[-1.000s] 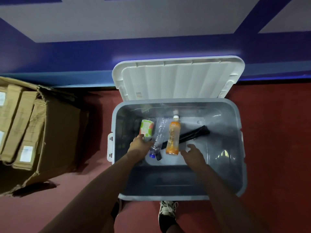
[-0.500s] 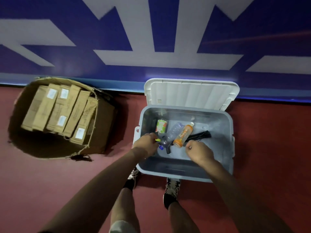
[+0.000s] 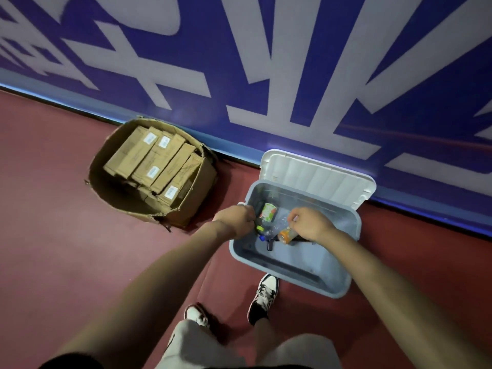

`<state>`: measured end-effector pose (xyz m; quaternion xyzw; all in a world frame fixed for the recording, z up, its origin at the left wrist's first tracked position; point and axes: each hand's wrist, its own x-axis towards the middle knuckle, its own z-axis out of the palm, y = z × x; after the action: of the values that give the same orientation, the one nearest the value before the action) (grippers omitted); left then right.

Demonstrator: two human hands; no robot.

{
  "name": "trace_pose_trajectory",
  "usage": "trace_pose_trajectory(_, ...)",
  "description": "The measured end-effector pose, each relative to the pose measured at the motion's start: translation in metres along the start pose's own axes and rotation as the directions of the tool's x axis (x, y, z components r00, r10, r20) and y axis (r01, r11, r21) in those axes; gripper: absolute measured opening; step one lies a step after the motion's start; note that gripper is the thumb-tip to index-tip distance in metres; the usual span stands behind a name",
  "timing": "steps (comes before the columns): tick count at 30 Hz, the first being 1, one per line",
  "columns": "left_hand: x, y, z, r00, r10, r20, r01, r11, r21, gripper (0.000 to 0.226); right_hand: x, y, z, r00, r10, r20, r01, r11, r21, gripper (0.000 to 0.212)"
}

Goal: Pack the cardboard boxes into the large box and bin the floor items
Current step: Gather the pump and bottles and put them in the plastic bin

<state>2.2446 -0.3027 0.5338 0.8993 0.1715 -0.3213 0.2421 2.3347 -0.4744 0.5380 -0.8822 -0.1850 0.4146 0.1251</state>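
Large cardboard box (image 3: 192,206) sits left of centre on the red floor (image 3: 66,235), against the base of the blue-and-white wall (image 3: 239,62). Its top is open, the rim bent out of shape and the near corner torn. Small cardboard boxes (image 3: 157,161) are packed inside in rows, several with white labels facing up.

Grey plastic bin (image 3: 292,265) sits right of centre, near the large box but not touching it. Its white lid (image 3: 316,177) is flipped up and leans back at the wall.

Inside the bin, toward its upper left:
- a green-and-white can (image 3: 268,212);
- a clear plastic bottle (image 3: 277,226) with a blue cap;
- an orange bottle (image 3: 287,234), partly covered by the right hand;
- a black item (image 3: 270,245) below them, blurred.

Left hand (image 3: 235,218) is over the bin's left rim with fingers curled toward the can. The fingertips blur into a dark thing with a yellow-green cap, so I cannot tell whether it grips anything.

Right hand (image 3: 310,225) hovers above the bottles in a loose fist, thumb and forefinger together. Nothing is seen in it.

Both forearms reach in from the bottom of the frame. Two black-and-white sneakers (image 3: 265,294) stand on the floor just below the bin, with light shorts (image 3: 191,347) at the bottom edge.
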Motion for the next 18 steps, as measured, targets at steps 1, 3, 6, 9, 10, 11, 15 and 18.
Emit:
trace_pose_trajectory(1, -0.009, -0.002, -0.005, 1.0, 0.005, -0.009, -0.005, 1.0, -0.004, 0.032, -0.006, -0.009, 0.0, 1.0, -0.025, 0.003, 0.025, 1.0, -0.012, 0.016)
trace_pose_trajectory(3, -0.027, -0.01, -0.014, 0.999, 0.014, -0.037, -0.015, 1.0, -0.009, 0.03, -0.015, -0.026, 0.001, 0.996, -0.092, -0.006, 0.092, 0.996, -0.008, 0.014)
trace_pose_trajectory(6, -0.057, -0.026, -0.023, 0.996, 0.023, -0.084, -0.027, 0.999, -0.039, 0.029, -0.032, -0.057, 0.004, 0.983, -0.185, -0.014, 0.185, 0.982, -0.033, 0.017)
trace_pose_trajectory(9, -0.092, -0.048, -0.022, 0.992, 0.009, -0.124, -0.013, 0.999, -0.037, 0.031, -0.052, -0.088, 0.015, 0.977, -0.212, -0.024, 0.209, 0.974, -0.086, 0.018)
trace_pose_trajectory(10, -0.105, -0.057, -0.021, 0.99, 0.0, -0.139, -0.004, 0.999, -0.032, 0.032, -0.059, -0.098, 0.021, 0.976, -0.216, -0.022, 0.213, 0.971, -0.107, 0.019)
trace_pose_trajectory(11, -0.118, -0.067, -0.018, 0.989, -0.013, -0.148, 0.009, 0.999, -0.032, 0.032, -0.066, -0.109, 0.028, 0.974, -0.226, -0.013, 0.223, 0.966, -0.13, 0.02)
trace_pose_trajectory(15, -0.177, -0.114, -0.002, 0.98, -0.06, -0.188, 0.043, 0.995, -0.091, 0.031, -0.099, -0.154, 0.063, 0.96, -0.279, 0.029, 0.278, 0.933, -0.228, 0.015)
trace_pose_trajectory(18, -0.23, -0.154, 0.005, 0.968, -0.085, -0.236, 0.049, 0.987, -0.152, 0.027, -0.126, -0.194, 0.092, 0.944, -0.329, 0.034, 0.326, 0.909, -0.26, 0.016)
